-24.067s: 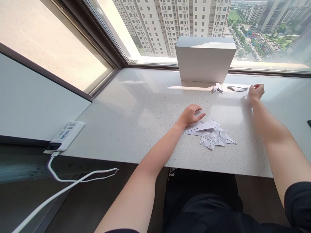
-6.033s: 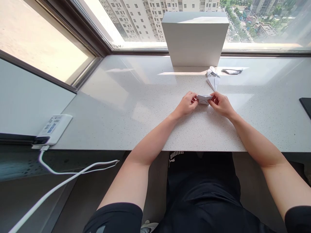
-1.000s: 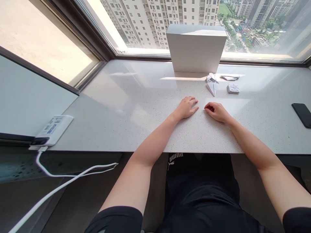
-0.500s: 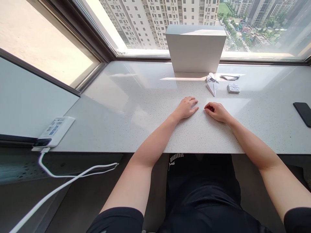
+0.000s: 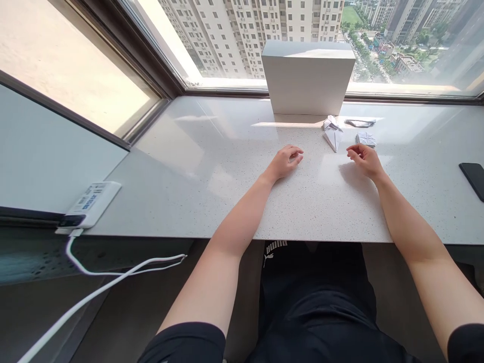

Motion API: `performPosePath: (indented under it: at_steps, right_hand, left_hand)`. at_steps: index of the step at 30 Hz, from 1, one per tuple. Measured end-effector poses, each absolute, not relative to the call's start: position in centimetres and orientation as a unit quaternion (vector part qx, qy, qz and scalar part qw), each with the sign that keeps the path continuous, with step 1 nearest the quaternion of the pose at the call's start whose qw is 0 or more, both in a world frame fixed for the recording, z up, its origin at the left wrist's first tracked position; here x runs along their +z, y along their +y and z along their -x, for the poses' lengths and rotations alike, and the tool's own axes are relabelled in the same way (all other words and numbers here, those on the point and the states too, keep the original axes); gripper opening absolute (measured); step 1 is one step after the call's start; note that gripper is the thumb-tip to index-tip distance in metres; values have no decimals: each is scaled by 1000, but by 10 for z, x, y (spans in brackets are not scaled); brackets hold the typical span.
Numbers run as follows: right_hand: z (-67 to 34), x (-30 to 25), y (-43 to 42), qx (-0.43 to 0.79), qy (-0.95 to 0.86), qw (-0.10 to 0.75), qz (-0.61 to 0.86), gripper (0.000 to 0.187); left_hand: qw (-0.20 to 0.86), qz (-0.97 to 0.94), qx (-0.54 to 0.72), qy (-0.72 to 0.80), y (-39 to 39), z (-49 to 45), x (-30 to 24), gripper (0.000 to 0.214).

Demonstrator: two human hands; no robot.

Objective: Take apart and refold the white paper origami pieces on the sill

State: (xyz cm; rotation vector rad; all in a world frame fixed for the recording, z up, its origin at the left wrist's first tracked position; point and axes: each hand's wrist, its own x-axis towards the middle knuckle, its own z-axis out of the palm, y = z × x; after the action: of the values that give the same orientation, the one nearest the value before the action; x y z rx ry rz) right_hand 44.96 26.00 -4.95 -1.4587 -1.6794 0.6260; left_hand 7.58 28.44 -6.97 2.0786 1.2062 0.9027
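Note:
My left hand (image 5: 284, 162) rests on the pale speckled counter with its fingers loosely curved and the thumb apart, holding nothing. Raised a little above the counter, my right hand (image 5: 366, 159) casts a shadow and has its fingers bent, with a gap to the thumb and nothing visible between them. Just beyond it lies a square folded-paper piece (image 5: 366, 138), its near edge partly covered by the hand. To the left of that sits a pointed white folded-paper shape (image 5: 333, 135). A thin, flat folded paper (image 5: 360, 123) lies behind the square one.
A white box (image 5: 307, 83) stands upright against the window at the back. On the right lies a black phone (image 5: 473, 179). A white power bank or adapter (image 5: 93, 204) with a white cable (image 5: 94, 292) sits at the counter's left front edge.
My right hand has lifted and moved right, toward the square folded paper. My left hand has shifted slightly left, its fingers curling more. The camera view has moved a little.

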Motion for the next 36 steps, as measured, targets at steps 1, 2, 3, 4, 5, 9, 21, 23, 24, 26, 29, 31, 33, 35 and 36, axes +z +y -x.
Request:
performPosePath:
  at_steps: [1, 2, 3, 4, 5, 9, 21, 23, 24, 26, 29, 31, 33, 35, 36]
  right_hand:
    - [-465, -50, 270, 197, -630, 438, 611, 26]
    - [-482, -51, 281, 139, -593, 462, 645, 25]
    - [-498, -52, 292, 84, -553, 477, 678, 24]
    - [-513, -53, 303, 48, -523, 480, 703, 24]
    - [-527, -54, 315, 30, -510, 471, 719, 25]
    - [-558, -53, 360, 34, -542, 399, 738, 41]
    - [-530, -63, 444, 91, -605, 203, 765, 89]
    - [-524, -60, 449, 101, -631, 199, 743, 92]
    - [-518, -58, 451, 108, -652, 200, 723, 93]
    - [-502, -53, 454, 123, -698, 201, 676, 96]
    - [-468, -47, 456, 143, -748, 179, 623, 102]
    - [-444, -45, 454, 149, -773, 144, 599, 99]
    - [-423, -46, 448, 147, -800, 104, 572, 98]
    - [-406, -48, 435, 148, -828, 80, 535, 98]
    - [-399, -50, 425, 151, -843, 77, 511, 96]
  left_hand:
    - [302, -743, 368, 471, 289, -73, -70, 26]
    - [318, -707, 394, 494, 293, -72, -70, 25]
    - [328, -676, 414, 514, 296, -72, -70, 26]
    - [330, -656, 427, 528, 297, -74, -71, 27]
    - [325, -648, 435, 533, 298, -76, -71, 29]
    - [285, -671, 450, 516, 295, -85, -73, 32]
    - [295, -648, 487, 507, 292, -83, -78, 54]
    - [303, -644, 490, 504, 291, -83, -76, 61]
    - [306, -642, 491, 503, 290, -83, -75, 63]
    - [311, -640, 492, 502, 289, -83, -73, 67]
    - [315, -637, 490, 504, 289, -83, -71, 70]
    - [316, -637, 490, 505, 289, -82, -71, 69]
    - [317, -637, 490, 504, 289, -82, -71, 68]
    - [321, -637, 491, 500, 289, -82, -72, 66]
    - [322, -637, 492, 499, 290, -82, -73, 65]
